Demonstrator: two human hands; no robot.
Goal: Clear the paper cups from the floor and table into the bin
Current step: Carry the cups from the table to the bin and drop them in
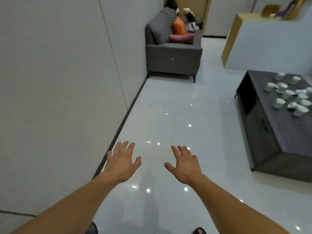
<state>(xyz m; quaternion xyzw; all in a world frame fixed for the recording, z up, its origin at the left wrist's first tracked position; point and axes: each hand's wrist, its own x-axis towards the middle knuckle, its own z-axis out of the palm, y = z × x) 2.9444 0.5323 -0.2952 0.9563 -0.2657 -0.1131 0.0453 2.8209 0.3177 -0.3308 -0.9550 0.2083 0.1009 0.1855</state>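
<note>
Several white paper cups (290, 96) lie scattered on the dark grey low table (263, 125) at the right, some upright and some tipped. My left hand (122, 162) and my right hand (184, 164) are stretched out in front of me over the glossy white floor (168, 105), fingers spread and holding nothing. Both hands are well to the left of the table and apart from the cups. No bin is in view, and no cups show on the visible floor.
A white wall (67, 81) runs along the left with a dark skirting. A grey sofa (173, 54) with orange and pink cushions stands at the far end. A white and wood counter (263, 43) sits behind the table. My feet show at the bottom edge.
</note>
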